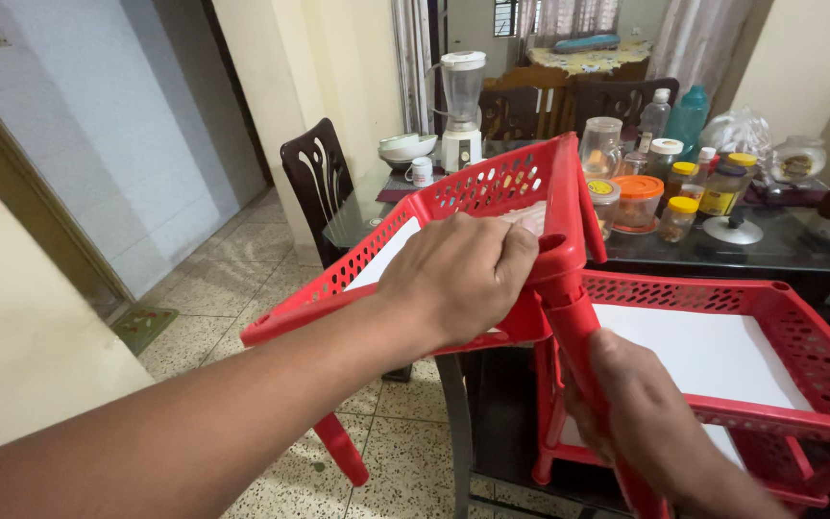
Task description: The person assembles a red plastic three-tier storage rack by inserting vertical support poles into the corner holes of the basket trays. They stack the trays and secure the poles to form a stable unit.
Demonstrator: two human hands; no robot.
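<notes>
Tray of red perforated plastic hangs tilted, its corner socket seated on a red post rising diagonally from lower right. Left hand clamps the tray's near rim just left of that corner; right hand wraps the post below. A second shelf lies right; open floor left, glass table behind.

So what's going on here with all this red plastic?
A person is handling a red plastic rack. The left hand grips the corner of a tilted red tray, lined with white paper, while the right hand holds a red post under that corner. A second red tray sits level beside it. Behind is a glass table crowded with jars and a blender.
</notes>
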